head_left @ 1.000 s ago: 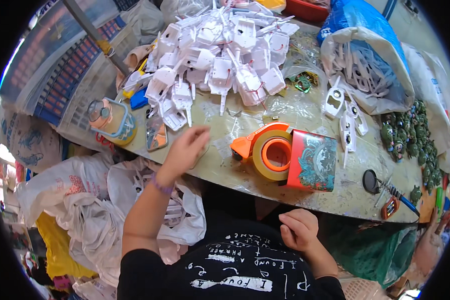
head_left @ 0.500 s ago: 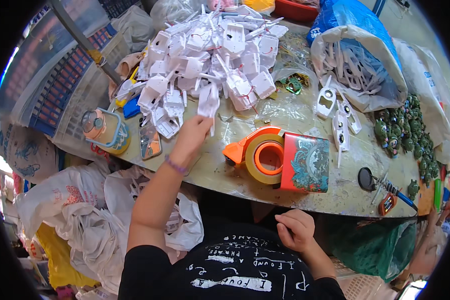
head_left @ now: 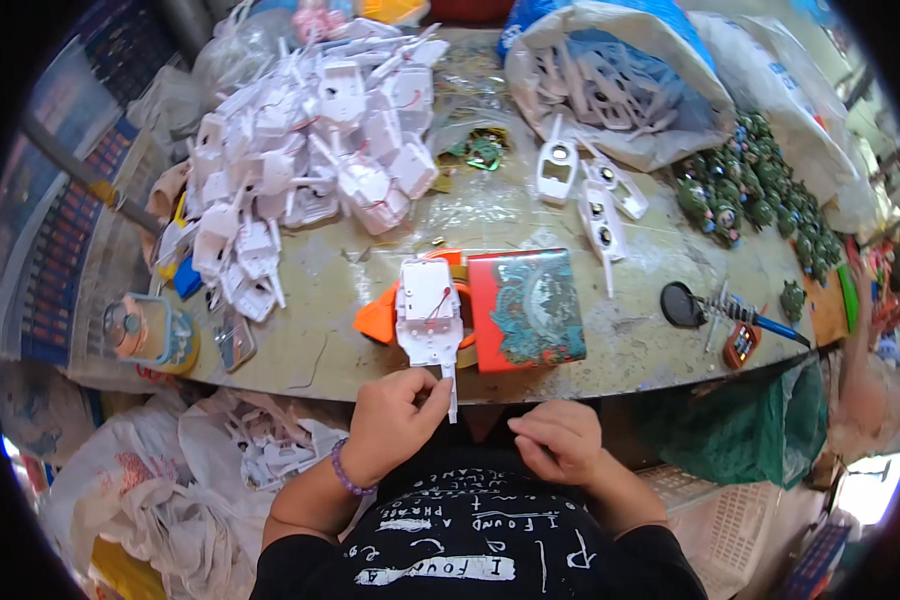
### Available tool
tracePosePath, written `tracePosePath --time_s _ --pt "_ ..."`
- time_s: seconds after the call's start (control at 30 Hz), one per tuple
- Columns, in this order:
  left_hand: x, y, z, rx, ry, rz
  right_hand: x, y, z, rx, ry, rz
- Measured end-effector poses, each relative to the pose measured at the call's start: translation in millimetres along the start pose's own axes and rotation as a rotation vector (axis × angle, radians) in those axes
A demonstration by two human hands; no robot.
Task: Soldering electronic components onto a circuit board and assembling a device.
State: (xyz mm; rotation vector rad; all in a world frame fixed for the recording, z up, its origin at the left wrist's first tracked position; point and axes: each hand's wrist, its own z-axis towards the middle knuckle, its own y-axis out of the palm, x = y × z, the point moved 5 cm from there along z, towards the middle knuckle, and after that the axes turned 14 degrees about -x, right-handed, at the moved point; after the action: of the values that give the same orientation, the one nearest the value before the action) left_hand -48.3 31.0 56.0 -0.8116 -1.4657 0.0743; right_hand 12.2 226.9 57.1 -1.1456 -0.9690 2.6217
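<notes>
Pinched the thin stem of a white plastic casing (head_left: pixel 430 312) in the left hand (head_left: pixel 398 418), over the near edge of the worktop (head_left: pixel 630 352), partly hiding an orange tape dispenser (head_left: pixel 375 318). Curled the right hand (head_left: pixel 562 438) loosely shut, visibly holding nothing.

Casing (head_left: pixel 428 300) left of box (head_left: pixel 530 310)

Near seven o'clock of the head view, the left hand (head_left: pixel 400 422) pinches the narrow stem of a white plastic housing with red wire (head_left: pixel 427 310), partly hiding an orange tape dispenser (head_left: pixel 378 314). The right hand (head_left: pixel 560 440) curls loosely at five; a red-and-teal rectangular box (head_left: pixel 528 310) stands at three o'clock from the housing.
</notes>
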Motion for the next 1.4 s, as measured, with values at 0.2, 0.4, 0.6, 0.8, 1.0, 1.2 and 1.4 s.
tracePosePath --time_s 0.2,0.4,0.6,0.8,1.0,1.2,1.4 --pt "9.7 -10.9 -6.4 -0.096 0.038 -0.009 67.7 -79.5 23.7 0.307 0.474 -0.298" --pt "5.7 -21.3 -9.1 -0.081 0.093 0.022 179.7 -100.1 41.6 0.106 0.693 -0.659" --pt "-21.8 -63.2 2.7 0.131 0.126 -0.008 152.4 -112.4 59.7 0.168 0.7 -0.584" --pt "-55.1 -124.6 86.9 0.442 0.301 0.603 51.0 -72.6 77.7 0.024 0.413 -0.654" --pt "-43.9 -138.8 142.2 0.48 0.434 0.857 92.7 -84.6 43.0 0.106 0.629 -0.595" --pt "-39.7 -154.5 165.9 0.507 0.339 0.694 130.0 -84.6 7.9 0.082 0.739 -0.626" --pt "2.6 -71.3 192.1 -0.072 0.631 0.856 118.5 -70.2 9.3 0.1 0.672 -0.587"
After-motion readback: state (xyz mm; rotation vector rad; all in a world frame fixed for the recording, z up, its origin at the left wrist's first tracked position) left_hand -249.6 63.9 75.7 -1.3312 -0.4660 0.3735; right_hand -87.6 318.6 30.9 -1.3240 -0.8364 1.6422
